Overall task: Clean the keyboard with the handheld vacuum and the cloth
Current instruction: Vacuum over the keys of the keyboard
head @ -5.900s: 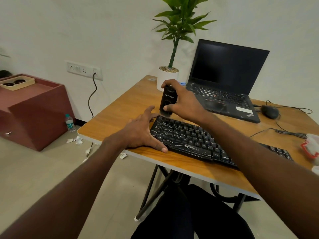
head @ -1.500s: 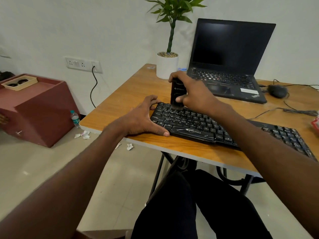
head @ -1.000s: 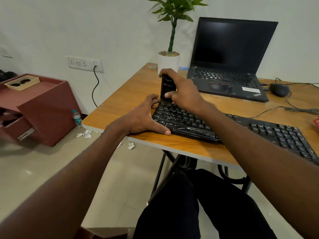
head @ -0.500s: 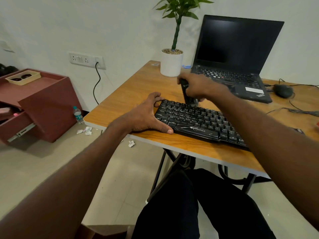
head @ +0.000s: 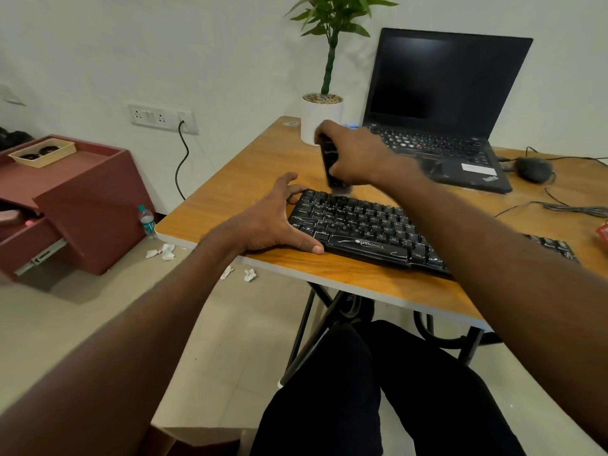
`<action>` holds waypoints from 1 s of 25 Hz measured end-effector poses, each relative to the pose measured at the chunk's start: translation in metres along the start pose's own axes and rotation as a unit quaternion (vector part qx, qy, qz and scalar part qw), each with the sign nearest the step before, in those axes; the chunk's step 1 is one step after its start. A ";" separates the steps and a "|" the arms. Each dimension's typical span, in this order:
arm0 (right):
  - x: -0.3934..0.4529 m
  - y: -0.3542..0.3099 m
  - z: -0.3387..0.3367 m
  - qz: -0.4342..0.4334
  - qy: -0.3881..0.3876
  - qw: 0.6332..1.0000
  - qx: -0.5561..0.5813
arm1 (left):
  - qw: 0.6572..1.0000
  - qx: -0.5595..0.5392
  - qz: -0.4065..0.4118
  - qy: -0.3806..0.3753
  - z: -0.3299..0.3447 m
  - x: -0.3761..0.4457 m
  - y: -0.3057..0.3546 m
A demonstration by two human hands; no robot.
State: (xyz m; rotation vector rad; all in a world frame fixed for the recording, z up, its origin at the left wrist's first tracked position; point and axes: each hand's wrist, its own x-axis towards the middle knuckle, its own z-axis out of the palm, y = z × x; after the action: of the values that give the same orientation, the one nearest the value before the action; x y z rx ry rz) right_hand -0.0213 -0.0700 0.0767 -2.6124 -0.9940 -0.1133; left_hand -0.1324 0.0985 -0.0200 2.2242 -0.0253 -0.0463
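I note the right hand (head: 353, 156) wrapped around the vacuum (head: 331, 166), nozzle down at the keyboard (head: 368, 227) far-left edge — contact unclear through blur. Left hand (head: 269, 222) lies spread, fingers straight, bracing the keyboard's left end on the desk (head: 237, 179).

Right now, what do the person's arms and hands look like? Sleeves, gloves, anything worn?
Both forearms are bare for their full visible length: no sleeves show. The left hand and the right hand have no gloves, and no watch, band or ring is visible. The right hand is motion-blurred, so small details there can't be ruled out.
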 end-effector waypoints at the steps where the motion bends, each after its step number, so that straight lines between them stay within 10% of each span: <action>1: 0.000 -0.008 0.006 -0.021 0.024 0.999 0.027 | 1.000 0.001 0.000 0.003 0.001 0.000 0.000; 5: -0.007 -0.008 0.018 -0.015 0.014 0.990 0.141 | 1.000 0.011 -0.001 0.005 0.001 0.000 0.000; 10: -0.022 0.013 -0.009 -0.005 -0.064 0.998 -0.009 | 1.000 0.001 0.011 0.003 0.001 0.002 -0.002; 15: -0.038 0.019 0.000 0.008 0.045 0.995 0.088 | 0.999 -0.022 0.017 -0.020 -0.002 -0.001 0.005; 25: -0.048 0.053 -0.016 0.064 -0.014 0.989 0.135 | 0.978 0.179 0.009 0.111 0.031 0.003 0.021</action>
State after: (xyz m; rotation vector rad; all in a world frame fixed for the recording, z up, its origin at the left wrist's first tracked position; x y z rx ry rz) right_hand -0.0217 -0.1422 0.0676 -2.4260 -0.7862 0.0851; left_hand -0.1307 0.0609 -0.0221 2.5752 0.0747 0.2355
